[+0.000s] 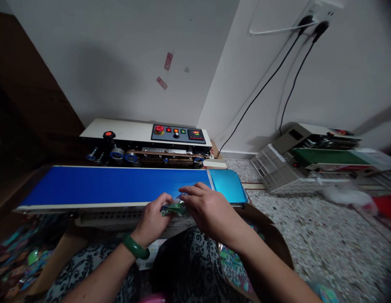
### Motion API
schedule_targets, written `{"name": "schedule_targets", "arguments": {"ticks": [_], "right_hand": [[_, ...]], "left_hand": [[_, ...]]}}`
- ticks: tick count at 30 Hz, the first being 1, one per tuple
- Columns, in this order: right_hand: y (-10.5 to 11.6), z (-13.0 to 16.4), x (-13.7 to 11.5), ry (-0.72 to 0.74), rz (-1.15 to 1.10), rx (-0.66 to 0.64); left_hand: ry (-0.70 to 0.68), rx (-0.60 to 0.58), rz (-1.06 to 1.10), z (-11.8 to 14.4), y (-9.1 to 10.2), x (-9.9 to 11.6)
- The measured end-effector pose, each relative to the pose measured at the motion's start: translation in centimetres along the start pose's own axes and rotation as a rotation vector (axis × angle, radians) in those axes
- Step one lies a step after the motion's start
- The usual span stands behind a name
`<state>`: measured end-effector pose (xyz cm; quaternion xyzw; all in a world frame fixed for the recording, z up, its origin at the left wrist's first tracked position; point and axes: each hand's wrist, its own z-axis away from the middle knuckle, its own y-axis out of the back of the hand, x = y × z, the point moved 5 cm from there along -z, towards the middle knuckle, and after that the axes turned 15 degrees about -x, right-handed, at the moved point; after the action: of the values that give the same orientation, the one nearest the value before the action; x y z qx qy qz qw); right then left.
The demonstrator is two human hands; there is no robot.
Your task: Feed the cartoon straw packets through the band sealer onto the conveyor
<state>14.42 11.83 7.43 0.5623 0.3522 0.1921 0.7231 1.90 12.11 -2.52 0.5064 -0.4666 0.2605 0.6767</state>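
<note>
Left hand and right hand are pinching a small green packet in a closed grip | packet is hovering at the blue conveyor belt front edge | sealing machine is waiting; sealing judged not yet done.

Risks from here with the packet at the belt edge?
1. Both hands, left hand and right hand, pinch the small packet right at the blue belt's near edge; it may go on crooked or slip off into the lap.
2. Right fingertips already rest over the belt; if it runs, they might be dragged toward the sealer rollers.
</note>
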Motion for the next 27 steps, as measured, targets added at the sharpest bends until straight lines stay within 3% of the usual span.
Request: {"name": "schedule_targets", "arguments": {"ticks": [6,10,12,14,16,17,18,23,27], "right_hand": [[-0.1,0.0,0.1,0.066,-0.114,-0.025],[0.3,0.0,0.0,0.125,-0.246,0.065],[1.0,0.5,0.4,0.163,-0.464,0.215],[1.7,1.3,2.0,0.178,-0.798,0.468],[1.4,2.2,4.3,0.145,-1.095,0.711],[0.7,2.3,5.4,0.106,-1.187,0.765],[-0.3,2.1,6.2,0.057,-1.236,0.752],[-5.9,-0.2,6.5,-0.065,-1.149,0.295],[-7.4,-0.5,5.8,-0.068,-1.156,0.216]], "left_hand": [[-0.046,-0.078,0.062,0.0,-0.5,0.1],[-0.037,-0.075,0.096,-0.1,-0.5,-0.1],[-0.041,-0.061,0.166,-0.2,-0.5,-0.3],[-0.017,-0.070,0.309,-0.3,-0.6,-0.4],[0.037,-0.095,0.471,-0.4,-0.8,-0.6],[0.060,-0.098,0.531,-0.4,-0.9,-0.6],[0.071,-0.091,0.565,-0.5,-0.9,-0.5],[0.080,-0.032,0.581,-0.7,-0.7,-0.1],[0.187,0.057,0.573,-0.9,-0.8,-0.7]]}}
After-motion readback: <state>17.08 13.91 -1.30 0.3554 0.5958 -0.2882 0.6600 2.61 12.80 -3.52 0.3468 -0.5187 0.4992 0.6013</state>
